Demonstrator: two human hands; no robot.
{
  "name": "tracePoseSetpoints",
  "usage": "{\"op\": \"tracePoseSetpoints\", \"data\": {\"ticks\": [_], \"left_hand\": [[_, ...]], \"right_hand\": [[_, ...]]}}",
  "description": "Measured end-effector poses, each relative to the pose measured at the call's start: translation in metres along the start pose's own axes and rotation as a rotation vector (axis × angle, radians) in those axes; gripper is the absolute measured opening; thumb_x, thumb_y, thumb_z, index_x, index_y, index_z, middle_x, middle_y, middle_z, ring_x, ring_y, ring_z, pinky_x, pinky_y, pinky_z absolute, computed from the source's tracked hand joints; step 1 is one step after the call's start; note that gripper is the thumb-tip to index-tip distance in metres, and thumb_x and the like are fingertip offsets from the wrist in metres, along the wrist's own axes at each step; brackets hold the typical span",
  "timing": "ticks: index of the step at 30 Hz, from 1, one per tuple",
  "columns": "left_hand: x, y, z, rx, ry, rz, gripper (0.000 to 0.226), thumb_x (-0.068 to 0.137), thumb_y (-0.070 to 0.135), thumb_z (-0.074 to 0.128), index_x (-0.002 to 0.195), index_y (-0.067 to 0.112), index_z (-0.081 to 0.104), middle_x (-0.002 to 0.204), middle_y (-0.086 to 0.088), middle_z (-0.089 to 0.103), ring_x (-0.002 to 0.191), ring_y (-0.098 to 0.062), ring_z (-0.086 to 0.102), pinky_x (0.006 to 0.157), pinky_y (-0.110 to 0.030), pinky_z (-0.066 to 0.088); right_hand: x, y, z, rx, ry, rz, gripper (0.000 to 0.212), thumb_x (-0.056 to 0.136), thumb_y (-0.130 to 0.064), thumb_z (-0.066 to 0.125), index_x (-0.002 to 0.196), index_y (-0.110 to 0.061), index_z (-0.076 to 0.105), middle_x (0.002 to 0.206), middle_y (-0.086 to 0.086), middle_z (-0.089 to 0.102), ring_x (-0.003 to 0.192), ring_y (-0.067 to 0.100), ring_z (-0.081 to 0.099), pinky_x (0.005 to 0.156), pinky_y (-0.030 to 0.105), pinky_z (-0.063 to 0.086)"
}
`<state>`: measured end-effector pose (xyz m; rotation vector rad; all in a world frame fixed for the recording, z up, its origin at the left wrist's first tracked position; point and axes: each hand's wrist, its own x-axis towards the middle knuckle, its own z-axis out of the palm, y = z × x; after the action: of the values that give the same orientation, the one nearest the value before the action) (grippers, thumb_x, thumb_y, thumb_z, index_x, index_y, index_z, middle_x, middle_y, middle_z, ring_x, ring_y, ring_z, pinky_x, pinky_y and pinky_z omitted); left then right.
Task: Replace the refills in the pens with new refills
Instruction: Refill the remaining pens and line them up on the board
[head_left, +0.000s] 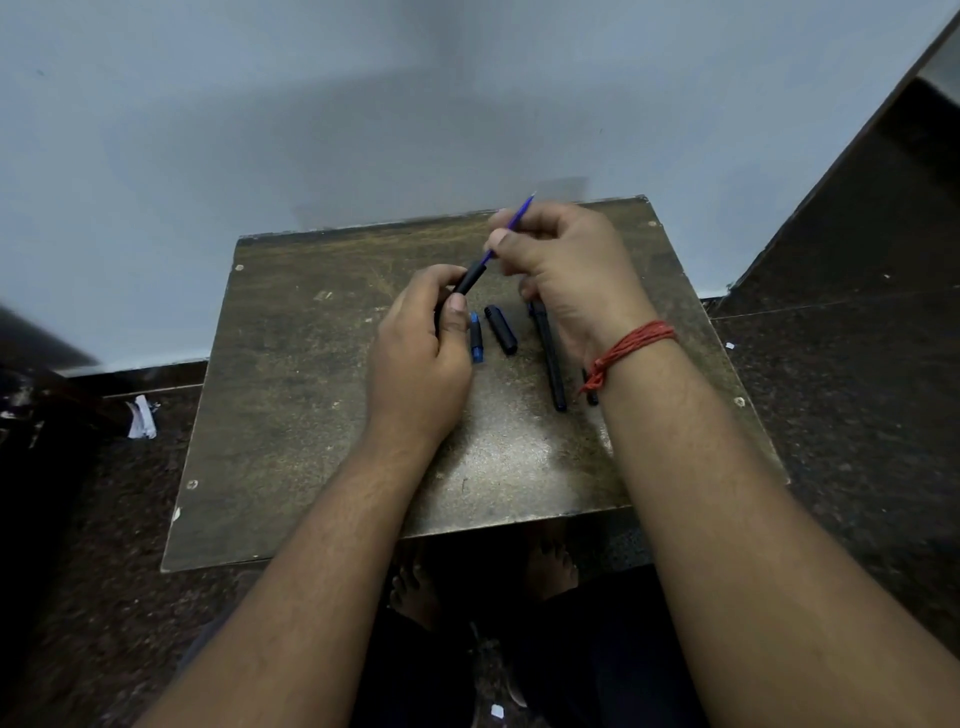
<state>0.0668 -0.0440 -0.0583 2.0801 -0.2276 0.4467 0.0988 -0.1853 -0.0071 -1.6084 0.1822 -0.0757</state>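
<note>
We grip the black plastic pen barrel (466, 283) in our left hand (421, 353); our right hand (561, 260) pinches the thin blue refill (514, 221), coaxial with it, up-right.

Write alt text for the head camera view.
Over a worn brown wooden board, the left hand grips a black pen barrel while the right hand pinches a thin blue refill at its open end. On the board lie a black cap, a small blue piece and another black pen.
</note>
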Motion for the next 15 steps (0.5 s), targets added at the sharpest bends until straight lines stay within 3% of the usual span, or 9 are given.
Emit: {"op": "tracePoseSetpoints", "data": {"ticks": [3, 7, 15], "left_hand": [[0.0006, -0.0002, -0.0009, -0.013, 0.006, -0.007, 0.021, 0.101, 0.016, 0.046, 0.117, 0.018, 0.06, 0.091, 0.004, 0.064, 0.083, -0.014, 0.06, 0.072, -0.035, 0.049], [0.0009, 0.0007, -0.0006, -0.013, 0.011, -0.011, 0.022, 0.101, 0.016, 0.046, 0.118, 0.019, 0.059, 0.092, 0.005, 0.064, 0.086, -0.012, 0.061, 0.074, -0.031, 0.049], [0.0, 0.0008, -0.0011, -0.001, 0.012, -0.006, 0.021, 0.1, 0.017, 0.046, 0.116, 0.018, 0.06, 0.089, 0.004, 0.064, 0.084, -0.016, 0.061, 0.074, -0.039, 0.051]], "right_hand": [[-0.0039, 0.0004, 0.0074, -0.078, -0.076, -0.03, 0.007, 0.09, -0.014, 0.069, 0.088, -0.019, 0.071, 0.081, -0.004, 0.068, 0.073, 0.006, 0.061, 0.056, 0.013, 0.042], [-0.0029, -0.0014, 0.0064, -0.09, 0.029, -0.046, 0.013, 0.095, -0.029, 0.065, 0.085, -0.021, 0.067, 0.084, -0.001, 0.07, 0.075, 0.009, 0.064, 0.059, 0.019, 0.044], [-0.0009, 0.0014, 0.0089, -0.071, 0.037, -0.061, 0.015, 0.093, -0.019, 0.066, 0.078, -0.019, 0.065, 0.074, 0.001, 0.067, 0.068, 0.011, 0.06, 0.056, 0.02, 0.044]]}}
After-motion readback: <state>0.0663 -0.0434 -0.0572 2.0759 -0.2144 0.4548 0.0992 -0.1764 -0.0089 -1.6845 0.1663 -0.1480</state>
